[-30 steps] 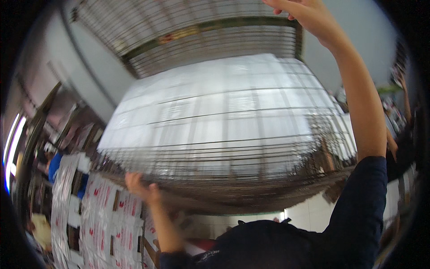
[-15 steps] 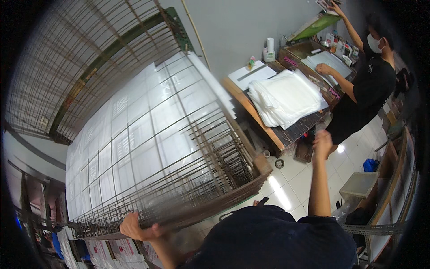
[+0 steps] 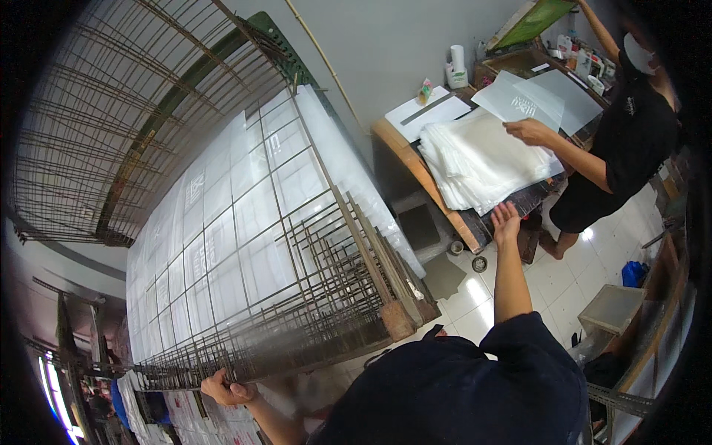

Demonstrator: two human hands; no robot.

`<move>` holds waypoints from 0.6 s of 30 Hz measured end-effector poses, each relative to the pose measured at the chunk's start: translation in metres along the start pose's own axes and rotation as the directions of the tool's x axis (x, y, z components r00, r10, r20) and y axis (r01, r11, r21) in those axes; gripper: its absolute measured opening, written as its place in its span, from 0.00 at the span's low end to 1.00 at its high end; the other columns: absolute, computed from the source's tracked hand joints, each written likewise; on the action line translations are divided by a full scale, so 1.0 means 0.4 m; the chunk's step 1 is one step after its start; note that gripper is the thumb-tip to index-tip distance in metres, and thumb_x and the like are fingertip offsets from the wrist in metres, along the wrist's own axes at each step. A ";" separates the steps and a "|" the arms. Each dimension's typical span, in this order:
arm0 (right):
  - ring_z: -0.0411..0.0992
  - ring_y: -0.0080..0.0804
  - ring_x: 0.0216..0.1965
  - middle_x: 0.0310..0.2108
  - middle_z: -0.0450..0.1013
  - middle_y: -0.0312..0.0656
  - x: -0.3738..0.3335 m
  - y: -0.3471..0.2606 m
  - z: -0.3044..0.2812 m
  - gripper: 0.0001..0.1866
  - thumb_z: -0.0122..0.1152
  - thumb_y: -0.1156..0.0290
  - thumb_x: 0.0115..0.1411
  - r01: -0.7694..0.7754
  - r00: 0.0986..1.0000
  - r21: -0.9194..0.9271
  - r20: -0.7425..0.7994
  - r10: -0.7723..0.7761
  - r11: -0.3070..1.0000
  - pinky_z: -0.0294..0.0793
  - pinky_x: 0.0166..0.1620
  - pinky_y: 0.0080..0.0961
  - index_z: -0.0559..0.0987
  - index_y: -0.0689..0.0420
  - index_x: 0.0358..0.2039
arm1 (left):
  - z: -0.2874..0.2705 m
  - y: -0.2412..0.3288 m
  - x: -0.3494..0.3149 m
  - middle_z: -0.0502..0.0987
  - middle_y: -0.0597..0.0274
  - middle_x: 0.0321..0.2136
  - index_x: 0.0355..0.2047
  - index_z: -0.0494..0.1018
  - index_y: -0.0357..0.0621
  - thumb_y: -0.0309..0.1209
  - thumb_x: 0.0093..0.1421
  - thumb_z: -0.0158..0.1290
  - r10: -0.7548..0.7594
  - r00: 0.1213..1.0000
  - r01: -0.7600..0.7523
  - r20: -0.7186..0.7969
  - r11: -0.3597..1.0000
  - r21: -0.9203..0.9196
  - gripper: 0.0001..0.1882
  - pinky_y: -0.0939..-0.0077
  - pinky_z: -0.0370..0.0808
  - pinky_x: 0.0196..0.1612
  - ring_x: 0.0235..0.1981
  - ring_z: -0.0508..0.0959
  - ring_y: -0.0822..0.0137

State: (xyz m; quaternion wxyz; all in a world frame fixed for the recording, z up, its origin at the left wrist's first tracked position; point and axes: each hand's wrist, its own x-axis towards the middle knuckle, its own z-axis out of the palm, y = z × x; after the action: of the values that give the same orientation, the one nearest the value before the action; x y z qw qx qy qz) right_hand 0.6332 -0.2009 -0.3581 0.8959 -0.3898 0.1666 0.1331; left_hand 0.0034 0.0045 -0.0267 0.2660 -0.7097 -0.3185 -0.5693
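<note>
The left hand (image 3: 226, 387) curls round the wire rack (image 3: 326, 271), which stretches away ahead over sheets (image 3: 222, 222) with white lettering; the right hand (image 3: 506, 221), spread and empty, hovers near a pale stack (image 3: 482, 159).

The rack (image 3: 362, 245) looks rough metal, its sheets (image 3: 222, 216) glossy plastic.
</note>
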 end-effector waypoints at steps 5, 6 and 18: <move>0.61 0.59 0.61 0.64 0.55 0.57 0.055 0.002 0.099 0.44 0.34 0.35 0.64 -0.069 0.998 0.457 0.037 0.059 0.887 0.65 0.61 0.51 0.50 0.60 0.67 | -0.024 -0.012 -0.017 0.63 0.58 0.19 0.22 0.68 0.37 0.54 0.66 0.34 -0.011 0.997 0.009 0.079 1.000 0.024 0.32 0.62 0.58 0.31 0.22 0.63 0.59; 0.61 0.60 0.61 0.65 0.55 0.58 0.051 0.002 0.120 0.47 0.32 0.32 0.63 -0.087 0.996 0.526 0.018 0.091 0.846 0.67 0.60 0.51 0.50 0.60 0.67 | -0.024 -0.004 -0.016 0.63 0.58 0.18 0.22 0.67 0.37 0.54 0.66 0.34 -0.015 0.997 0.012 0.078 0.999 0.030 0.31 0.63 0.58 0.30 0.22 0.63 0.59; 0.74 0.32 0.25 0.28 0.72 0.45 0.381 0.062 0.087 0.10 0.62 0.72 0.58 -0.248 0.917 0.285 -0.239 0.319 0.926 0.80 0.28 0.19 0.71 0.64 0.30 | -0.008 -0.013 -0.014 0.59 0.58 0.17 0.18 0.66 0.40 0.60 0.62 0.31 -0.091 0.992 0.088 0.086 0.995 0.044 0.35 0.62 0.58 0.31 0.23 0.62 0.57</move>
State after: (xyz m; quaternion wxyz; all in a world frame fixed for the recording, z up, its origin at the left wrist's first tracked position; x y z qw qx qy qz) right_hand 0.7695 -0.1424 -0.4133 0.8758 -0.2604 0.3625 0.1837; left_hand -0.0036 0.0047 -0.0313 0.2401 -0.7135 -0.3727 -0.5425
